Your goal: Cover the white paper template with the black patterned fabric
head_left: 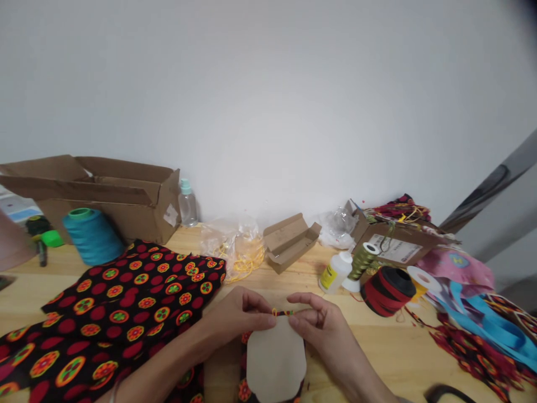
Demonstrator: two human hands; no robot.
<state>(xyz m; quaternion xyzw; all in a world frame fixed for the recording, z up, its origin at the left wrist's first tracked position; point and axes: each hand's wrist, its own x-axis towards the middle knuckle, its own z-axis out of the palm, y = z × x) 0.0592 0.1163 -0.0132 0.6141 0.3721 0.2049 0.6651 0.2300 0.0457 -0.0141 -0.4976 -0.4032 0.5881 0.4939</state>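
Observation:
A pale beige panel with rounded corners (276, 361) lies on black patterned fabric at the bottom centre. My left hand (241, 316) pinches the panel's top edge beside a small yellow cord loop (274, 312). On the other side of that loop, my right hand (314, 319) has its thumb and a finger closed on the fabric edge at the panel's top right corner. A narrow strip of the dark fabric shows between the two hands. To the left, a large piece of black fabric with red and orange flowers (146, 303) spreads under my left forearm.
An open cardboard box (121, 215), a teal thread cone (92, 236) and a spray bottle (188, 204) stand back left. A small open carton (291, 243) is behind my hands. A glue bottle (335, 272), a red-black spool (388, 291) and blue ribbon (495, 324) are right.

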